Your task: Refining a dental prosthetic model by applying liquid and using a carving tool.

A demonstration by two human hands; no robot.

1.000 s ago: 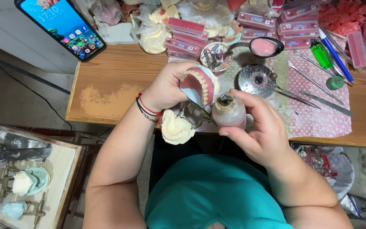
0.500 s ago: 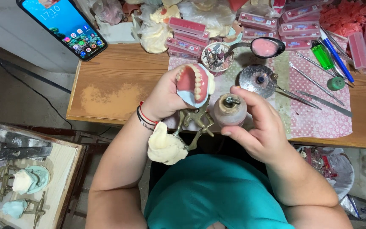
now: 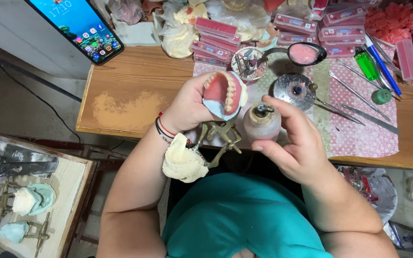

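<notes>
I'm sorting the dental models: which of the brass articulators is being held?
The one in the left hand: articulator carrying the pink denture. The other two lie on the side table.

A wooden table [image 3: 135,91] is seen, with a pink patterned cloth [image 3: 359,131] spread over its right part. Left of the cloth, a smartphone [image 3: 75,26] overhangs the far corner; metal tools [image 3: 354,107] are laid on the cloth

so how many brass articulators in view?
3: one articulator with a pink denture, held up by the left hand; two on the side table lower left. More may be hidden off-frame.
</notes>
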